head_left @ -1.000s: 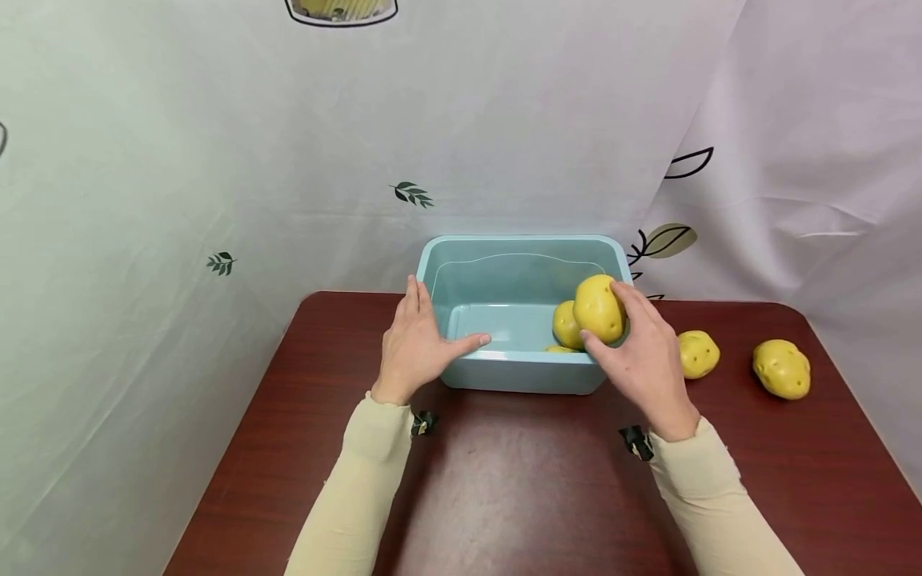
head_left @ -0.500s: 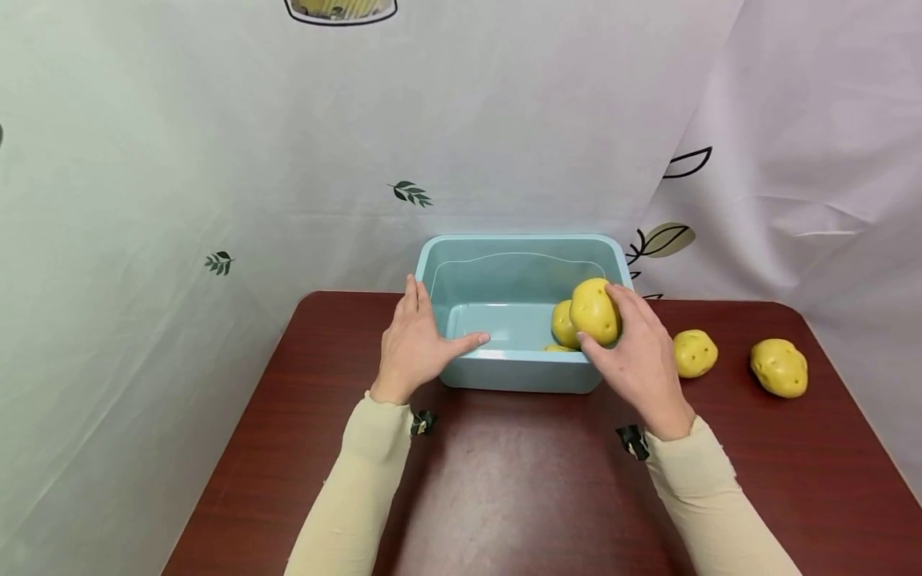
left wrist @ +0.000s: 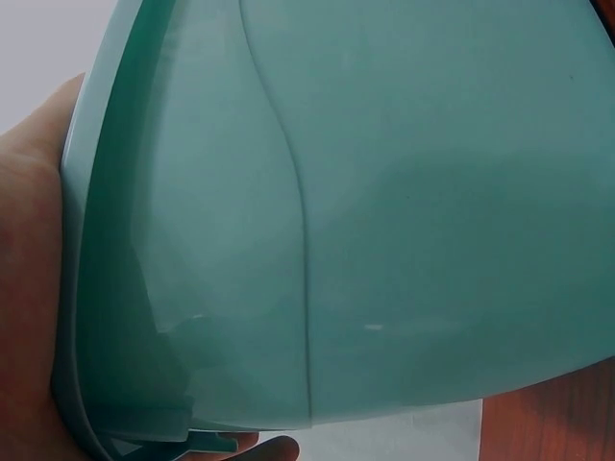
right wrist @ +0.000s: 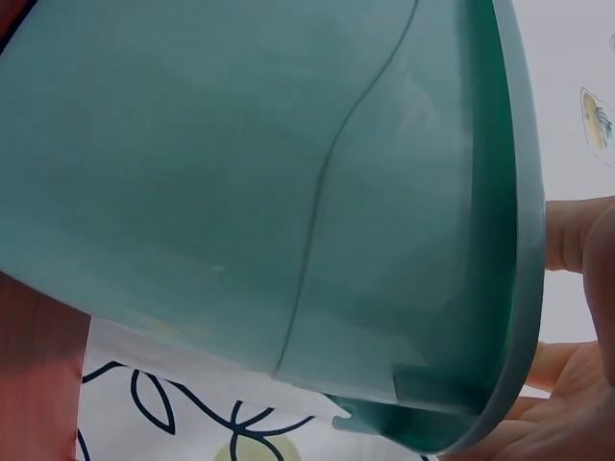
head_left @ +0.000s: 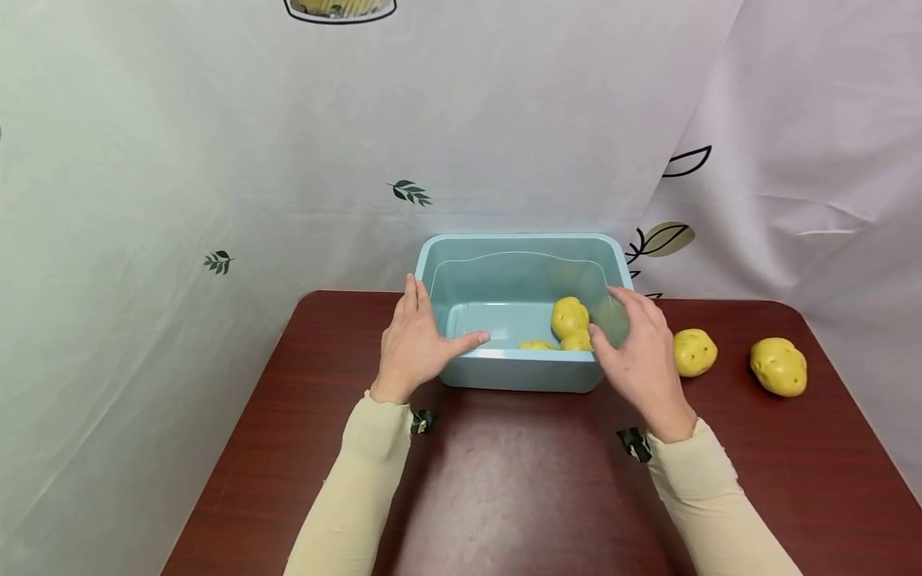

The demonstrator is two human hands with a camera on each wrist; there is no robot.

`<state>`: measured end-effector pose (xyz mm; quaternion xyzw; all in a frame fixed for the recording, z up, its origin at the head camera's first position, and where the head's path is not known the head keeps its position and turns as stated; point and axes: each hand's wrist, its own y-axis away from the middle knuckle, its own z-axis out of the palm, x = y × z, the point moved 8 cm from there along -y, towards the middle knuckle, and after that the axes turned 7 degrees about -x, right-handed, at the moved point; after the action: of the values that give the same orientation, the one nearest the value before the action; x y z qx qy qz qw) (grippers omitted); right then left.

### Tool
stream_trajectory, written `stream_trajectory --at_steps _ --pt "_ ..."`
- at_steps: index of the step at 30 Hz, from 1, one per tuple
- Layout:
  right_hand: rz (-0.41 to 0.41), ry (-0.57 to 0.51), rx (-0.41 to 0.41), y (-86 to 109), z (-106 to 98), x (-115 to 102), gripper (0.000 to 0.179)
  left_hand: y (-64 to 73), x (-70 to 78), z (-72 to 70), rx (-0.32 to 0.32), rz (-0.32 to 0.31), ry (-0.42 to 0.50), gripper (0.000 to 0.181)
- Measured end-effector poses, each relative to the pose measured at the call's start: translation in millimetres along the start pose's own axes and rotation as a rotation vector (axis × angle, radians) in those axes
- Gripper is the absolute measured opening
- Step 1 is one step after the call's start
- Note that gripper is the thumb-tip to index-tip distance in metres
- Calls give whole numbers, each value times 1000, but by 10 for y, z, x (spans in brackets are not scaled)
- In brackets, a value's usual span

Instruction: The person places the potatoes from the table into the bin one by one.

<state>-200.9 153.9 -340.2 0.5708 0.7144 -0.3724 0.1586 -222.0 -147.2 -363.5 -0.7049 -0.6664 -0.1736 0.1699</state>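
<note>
A light blue plastic bin (head_left: 519,370) stands at the back of the table. Three yellow potatoes lie in its right part: one potato (head_left: 569,318), a second potato (head_left: 577,342) touching it, and a third potato (head_left: 536,345) mostly hidden by the front wall. My left hand (head_left: 415,348) rests at the bin's left front corner, its straight fingers along the left side and the thumb over the front rim. At the right front corner is my right hand (head_left: 639,352), fingers spread, holding no potato. Both wrist views show mainly the bin's outer wall, with part of each hand beyond the rim.
Two more potatoes sit on the dark red-brown table (head_left: 504,480) right of the bin: a nearer potato (head_left: 695,353) beside my right hand and a farther potato (head_left: 779,367). A white patterned cloth (head_left: 519,120) hangs close behind the bin.
My right hand has let go of the potato it held, which now lies inside the bin. The potato by the front wall appears farther left. My left hand has stayed in place.
</note>
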Motion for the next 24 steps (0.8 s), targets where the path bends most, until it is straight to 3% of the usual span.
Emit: stream_trajectory --at_steps 6,24 --pt "-25 -3 62 15 -72 18 51 5 -4 -7 -3 -1 4 138" --pt "1 20 101 14 -235 114 50 -7 5 2 1 2 25 138"
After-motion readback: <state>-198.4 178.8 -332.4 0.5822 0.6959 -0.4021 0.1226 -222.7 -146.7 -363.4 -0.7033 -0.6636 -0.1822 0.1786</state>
